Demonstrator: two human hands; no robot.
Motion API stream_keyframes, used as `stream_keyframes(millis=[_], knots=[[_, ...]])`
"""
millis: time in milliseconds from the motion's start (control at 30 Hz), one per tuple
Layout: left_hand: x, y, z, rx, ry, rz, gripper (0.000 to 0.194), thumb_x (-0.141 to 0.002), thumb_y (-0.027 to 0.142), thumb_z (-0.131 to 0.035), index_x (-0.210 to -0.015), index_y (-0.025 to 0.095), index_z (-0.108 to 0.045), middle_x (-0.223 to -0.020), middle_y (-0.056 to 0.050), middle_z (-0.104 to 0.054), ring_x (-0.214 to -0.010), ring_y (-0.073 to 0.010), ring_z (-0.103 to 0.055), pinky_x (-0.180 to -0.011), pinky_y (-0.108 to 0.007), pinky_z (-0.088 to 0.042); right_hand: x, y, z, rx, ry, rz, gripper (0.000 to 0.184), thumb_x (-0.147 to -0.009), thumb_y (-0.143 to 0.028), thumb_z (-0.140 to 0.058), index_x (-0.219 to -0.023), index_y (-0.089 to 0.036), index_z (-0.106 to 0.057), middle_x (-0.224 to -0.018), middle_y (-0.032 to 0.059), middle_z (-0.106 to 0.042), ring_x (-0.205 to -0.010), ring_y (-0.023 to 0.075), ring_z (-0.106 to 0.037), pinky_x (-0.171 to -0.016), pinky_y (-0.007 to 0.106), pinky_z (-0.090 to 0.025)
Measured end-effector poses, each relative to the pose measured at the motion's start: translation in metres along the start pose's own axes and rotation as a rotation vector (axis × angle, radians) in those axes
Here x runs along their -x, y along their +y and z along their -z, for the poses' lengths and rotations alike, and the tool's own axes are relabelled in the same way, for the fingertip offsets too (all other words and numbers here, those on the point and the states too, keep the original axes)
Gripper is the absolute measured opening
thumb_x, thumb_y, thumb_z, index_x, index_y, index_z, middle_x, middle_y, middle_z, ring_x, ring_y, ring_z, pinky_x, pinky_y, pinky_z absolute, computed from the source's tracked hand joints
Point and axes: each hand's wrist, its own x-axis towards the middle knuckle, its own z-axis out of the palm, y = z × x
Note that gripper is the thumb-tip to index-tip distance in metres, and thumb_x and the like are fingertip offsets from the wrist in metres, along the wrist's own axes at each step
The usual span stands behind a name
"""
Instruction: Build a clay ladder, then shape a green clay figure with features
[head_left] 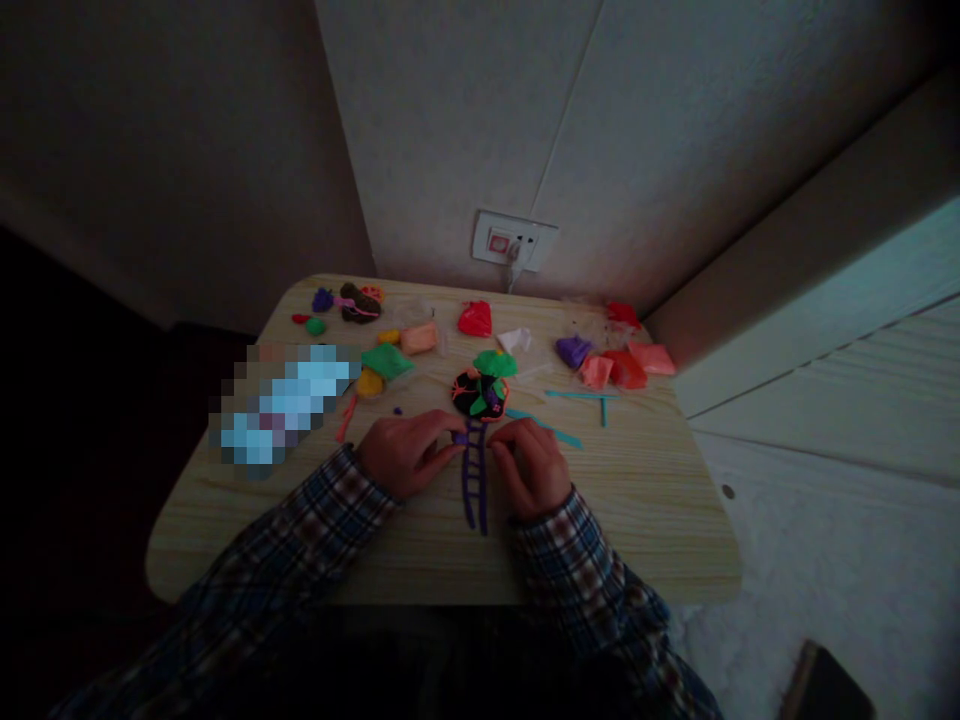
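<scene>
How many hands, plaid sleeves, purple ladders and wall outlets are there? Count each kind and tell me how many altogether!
Hands: 2, left hand and right hand
Plaid sleeves: 2, left sleeve and right sleeve
Purple ladder: 1
Wall outlet: 1
Total: 6

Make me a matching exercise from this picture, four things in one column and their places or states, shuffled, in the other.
Things:
1. Ladder shape
2. Socket plate
3. Left hand
4. Black decorated piece

Places or states:
A. Pinching a small purple bit
B. At the far end of the ladder shape
C. Lying between the left hand and the right hand
D. On the wall above the table

Pairs: 1-C, 2-D, 3-A, 4-B
</scene>
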Motion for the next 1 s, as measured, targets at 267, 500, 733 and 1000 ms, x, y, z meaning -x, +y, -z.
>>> stream_keyframes(millis=[267,500,733,1000], knots=[[-0.0002,0.0013,0.0016,0.001,-0.039,-0.052,0.024,-0.094,0.033,-0.044,-0.09,0.015,-0.06,-0.069,0.001,-0.067,-0.05,-0.0082,-0.056,-0.052,-0.019,-0.041,-0.0023,0.0002,-0.0081,0.05,-0.099,0.151,0.013,-0.088,-0.029,-0.05,-0.085,-0.019,-0.057,-0.082,0.0027,-0.064,-0.088,0.0179,-0.058,-0.082,0.034,-0.038],[0.0013,0.0,-0.0018,0.001,-0.055,-0.07,0.032,-0.095,0.037,-0.04,-0.088,0.014,-0.062,-0.07,-0.001,-0.069,-0.055,-0.0093,-0.06,-0.056,-0.02,-0.043,-0.0021,0.0023,-0.0071,0.021,-0.096,0.168,0.013,-0.089,-0.029,-0.05,-0.081,-0.019,-0.055,-0.078,0.0023,-0.062,-0.086,0.0175,-0.058,-0.081,0.033,-0.04],[0.0,0.0001,-0.0035,-0.024,-0.008,-0.115,0.031,-0.096,0.033,-0.039,-0.089,0.015,-0.063,-0.074,-0.002,-0.073,-0.062,-0.0114,-0.066,-0.059,-0.021,-0.047,-0.0047,-0.0007,-0.0047,0.022,-0.041,0.172,0.016,-0.09,-0.026,-0.048,-0.076,-0.02,-0.055,-0.07,0.0014,-0.06,-0.072,0.016,-0.056,-0.069,0.032,-0.042],[0.0001,0.0006,-0.0034,-0.03,-0.024,-0.11,0.033,-0.096,0.036,-0.038,-0.088,0.016,-0.063,-0.071,0.0,-0.072,-0.062,-0.0115,-0.066,-0.058,-0.021,-0.046,-0.0059,-0.0018,-0.0058,0.008,-0.057,0.189,0.018,-0.09,-0.024,-0.046,-0.076,-0.02,-0.056,-0.07,0.0018,-0.061,-0.071,0.0158,-0.056,-0.069,0.031,-0.043]])
